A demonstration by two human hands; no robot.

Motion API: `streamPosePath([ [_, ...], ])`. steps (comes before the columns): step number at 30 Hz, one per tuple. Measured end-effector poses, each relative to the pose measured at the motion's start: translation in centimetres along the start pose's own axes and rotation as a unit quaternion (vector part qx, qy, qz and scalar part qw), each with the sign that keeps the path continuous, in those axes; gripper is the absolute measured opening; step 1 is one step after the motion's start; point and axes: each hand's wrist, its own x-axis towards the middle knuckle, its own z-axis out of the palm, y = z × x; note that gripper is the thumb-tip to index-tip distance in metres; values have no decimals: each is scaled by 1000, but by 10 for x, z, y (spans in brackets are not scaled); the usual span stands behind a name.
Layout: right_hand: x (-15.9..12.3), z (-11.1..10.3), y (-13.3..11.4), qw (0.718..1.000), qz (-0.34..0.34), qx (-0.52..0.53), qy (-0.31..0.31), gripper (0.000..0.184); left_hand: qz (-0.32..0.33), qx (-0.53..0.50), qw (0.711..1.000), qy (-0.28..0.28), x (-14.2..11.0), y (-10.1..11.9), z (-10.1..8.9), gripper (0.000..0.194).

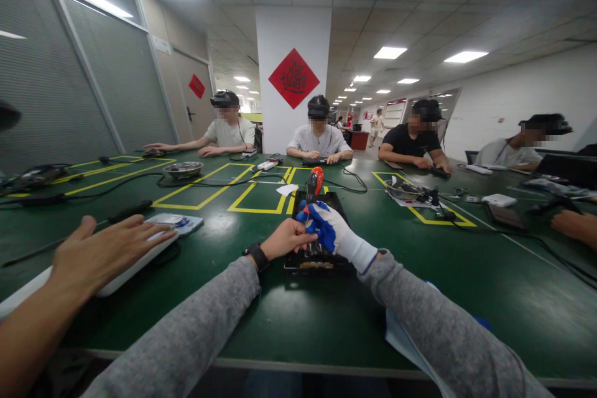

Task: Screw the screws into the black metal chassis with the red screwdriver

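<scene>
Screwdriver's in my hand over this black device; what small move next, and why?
Perhaps ease your left hand aside to check the tip: your gloved right hand holds the screwdriver handle-up over the black device, but your hands hide its lower end.

Your screwdriver (pixel 316 183) is red-orange and black, your right glove (pixel 339 231) white and blue, your watch (pixel 256 256) black, your sleeves (pixel 196 316) flecked grey. The device (pixel 336 204) is black; the green table (pixel 298 323) bears yellow outlines (pixel 256 211) toward its far edge, its near edge trimmed pale.
</scene>
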Motion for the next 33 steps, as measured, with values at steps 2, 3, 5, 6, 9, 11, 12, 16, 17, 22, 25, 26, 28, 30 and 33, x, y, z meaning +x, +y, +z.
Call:
streamPosePath([
  [2, 0, -2, -2, 999, 34, 25, -17, 26, -2, 4, 1000, -5, 0, -1, -1, 44],
  [3, 0, -3, -2, 999, 36, 32, -23, 25, 0, 6, 1000, -5, 0, -1, -1, 44],
  [5, 1, -4, -1, 999, 12, 29, -30, 24, 3, 6, 1000, -1, 1, -2, 0, 43],
  [6, 2, -4, 0, 999, -4, 19, -33, 24, 4, 4, 1000, 0, 1, -3, 0, 43],
  [9, 3, -4, 4, 999, -31, -13, -35, 27, 8, -7, 1000, 1, 1, -5, 1, 43],
  [11, 2, -3, 5, 999, -39, -20, -24, 27, 11, -10, 1000, 1, 1, -6, 1, 43],
  [12, 1, -3, 5, 999, -37, -17, -18, 27, 13, -8, 1000, 2, 1, -7, 1, 43],
  [16, -2, 0, 0, 999, 21, 6, -28, 20, 15, 7, 1000, -2, 1, -9, 1, 41],
  [17, -2, 1, -2, 998, 40, 11, -37, 20, 10, 7, 1000, -2, 1, -9, 1, 41],
  [22, -3, 2, -4, 998, 38, 12, -39, 17, 10, -1, 1000, -3, 0, -5, 1, 42],
  [25, -4, 1, -1, 999, 3, -12, -40, 23, 12, -8, 1000, -1, 0, -5, 1, 42],
  [26, -4, 0, 0, 999, -8, -19, -40, 25, 12, -10, 1000, 0, 0, -6, 1, 42],
  [28, -4, 0, 1, 999, -21, -29, -35, 28, 13, -11, 1000, -1, 1, -7, 1, 42],
  [30, -4, 0, 0, 999, -19, -31, -28, 27, 14, -10, 1000, -1, 1, -7, 1, 41],
  [33, -3, 1, -2, 999, 21, -17, -29, 22, 10, -5, 1000, -3, 1, -5, 1, 41],
])
